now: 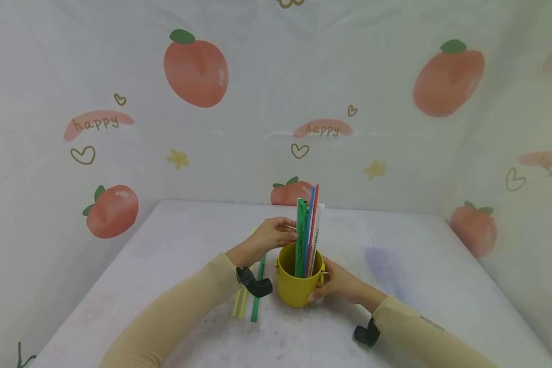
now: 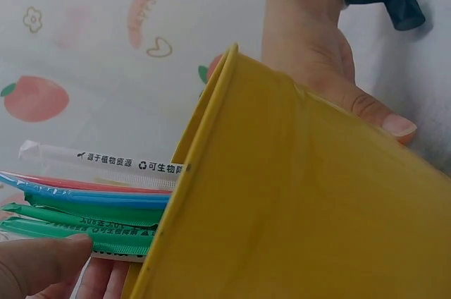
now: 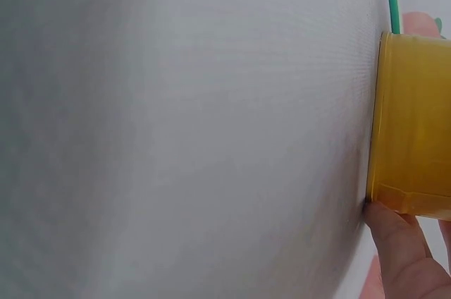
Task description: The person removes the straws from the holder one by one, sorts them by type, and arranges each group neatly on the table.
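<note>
A yellow bucket (image 1: 294,292) stands upright on the table. In it lean several wrapped straws: green straws (image 1: 299,232), a blue straw (image 1: 309,220), a red straw (image 1: 315,220) and a white straw (image 1: 319,227). My left hand (image 1: 269,235) is above the bucket's left rim, thumb and fingers pinching a green straw (image 2: 120,242) at the edge of the bunch. With my right hand (image 1: 342,282) I grip the bucket's right side, the thumb (image 3: 394,235) low on its wall near the base. The bucket hides part of my right fingers.
Left of the bucket, a loose green straw (image 1: 255,306) and yellow straws (image 1: 236,302) lie on the table (image 1: 184,245), partly under my left forearm. A printed curtain (image 1: 257,76) hangs behind the table. Black wrist cameras (image 1: 254,282) sit on both wrists.
</note>
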`<state>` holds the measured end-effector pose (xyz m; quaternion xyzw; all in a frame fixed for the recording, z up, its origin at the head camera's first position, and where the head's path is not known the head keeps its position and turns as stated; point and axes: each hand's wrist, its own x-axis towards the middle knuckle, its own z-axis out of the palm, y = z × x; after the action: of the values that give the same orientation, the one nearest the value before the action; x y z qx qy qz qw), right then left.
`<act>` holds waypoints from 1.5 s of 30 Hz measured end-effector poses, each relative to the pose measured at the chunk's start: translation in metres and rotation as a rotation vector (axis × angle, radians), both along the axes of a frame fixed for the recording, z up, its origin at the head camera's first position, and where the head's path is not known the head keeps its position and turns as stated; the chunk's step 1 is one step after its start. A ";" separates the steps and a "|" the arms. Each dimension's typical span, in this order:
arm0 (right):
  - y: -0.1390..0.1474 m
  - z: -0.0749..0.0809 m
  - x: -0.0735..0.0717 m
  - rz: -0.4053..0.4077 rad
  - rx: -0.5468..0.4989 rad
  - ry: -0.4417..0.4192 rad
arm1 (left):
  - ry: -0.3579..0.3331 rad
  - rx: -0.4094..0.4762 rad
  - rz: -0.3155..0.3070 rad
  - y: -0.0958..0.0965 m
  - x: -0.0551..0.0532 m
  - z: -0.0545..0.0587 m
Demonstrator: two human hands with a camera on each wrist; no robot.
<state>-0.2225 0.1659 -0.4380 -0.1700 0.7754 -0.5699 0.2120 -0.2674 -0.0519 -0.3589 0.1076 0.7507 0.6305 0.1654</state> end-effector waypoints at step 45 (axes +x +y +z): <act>-0.001 0.001 0.001 0.000 -0.003 0.000 | 0.031 0.062 0.025 -0.003 0.002 -0.003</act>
<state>-0.2213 0.1651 -0.4371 -0.1703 0.7746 -0.5710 0.2120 -0.2659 -0.0548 -0.3622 0.1130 0.7344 0.6539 0.1425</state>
